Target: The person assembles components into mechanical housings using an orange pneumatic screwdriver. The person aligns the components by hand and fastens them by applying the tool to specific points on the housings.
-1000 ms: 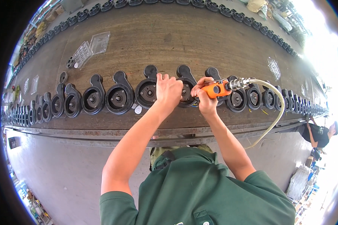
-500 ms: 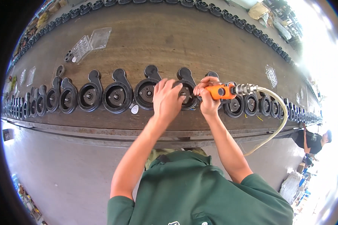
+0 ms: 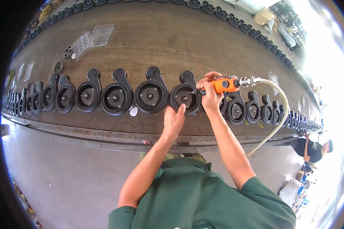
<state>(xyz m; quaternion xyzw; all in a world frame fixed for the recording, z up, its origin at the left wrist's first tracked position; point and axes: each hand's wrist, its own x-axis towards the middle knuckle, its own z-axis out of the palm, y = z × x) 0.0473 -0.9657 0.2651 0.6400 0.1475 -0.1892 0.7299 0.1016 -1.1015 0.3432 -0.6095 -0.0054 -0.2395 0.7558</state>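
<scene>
A row of black round housings, each with a rounded lobe on its far side, runs along the table. My left hand (image 3: 174,121) grips the near rim of one round black housing (image 3: 179,92), its thumb over the edge and its other fingers partly hidden. Small metal fixings and a central stud show inside that housing. In my right hand (image 3: 211,97) is an orange air screwdriver (image 3: 219,86), lying nearly level. Its dark tip points left at the right side of the same housing. From its right end a pale hose (image 3: 283,103) curves down behind my right arm.
Another round black housing (image 3: 150,84) stands just left. A small white oval piece (image 3: 133,111) lies near the table's front edge (image 3: 103,138). Clear plastic trays (image 3: 102,35) sit farther back. A second row of housings lines the far edge. Another person (image 3: 313,149) stands at far right.
My left hand has drawn back from over the housing's face to its near rim. The screwdriver's dark tip now shows beside the housing. The view has shifted slightly.
</scene>
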